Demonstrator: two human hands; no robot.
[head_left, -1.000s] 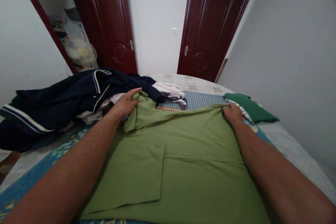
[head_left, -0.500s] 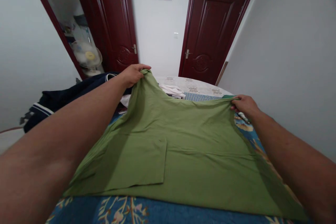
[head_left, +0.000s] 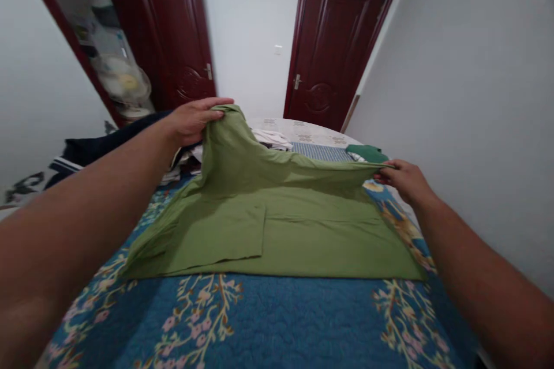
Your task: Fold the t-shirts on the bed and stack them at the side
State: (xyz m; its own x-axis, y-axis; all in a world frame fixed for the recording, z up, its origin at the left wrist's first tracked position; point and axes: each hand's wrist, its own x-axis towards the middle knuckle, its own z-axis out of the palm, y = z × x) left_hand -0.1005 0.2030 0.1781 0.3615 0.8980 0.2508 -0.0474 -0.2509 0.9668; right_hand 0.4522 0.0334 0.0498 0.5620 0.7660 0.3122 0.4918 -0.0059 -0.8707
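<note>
We see no readable writing | left hand (head_left: 190, 121) grips green shirt (head_left: 277, 225) upper centre | right hand (head_left: 404, 180) pinches its right edge | shirt lies mid-frame on blue quilt (head_left: 259, 323)

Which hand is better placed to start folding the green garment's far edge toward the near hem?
Left, probably. The left hand holds its corner of the green garment lifted high off the blue quilt; the right hand pinches its corner low, barely raised.
</note>
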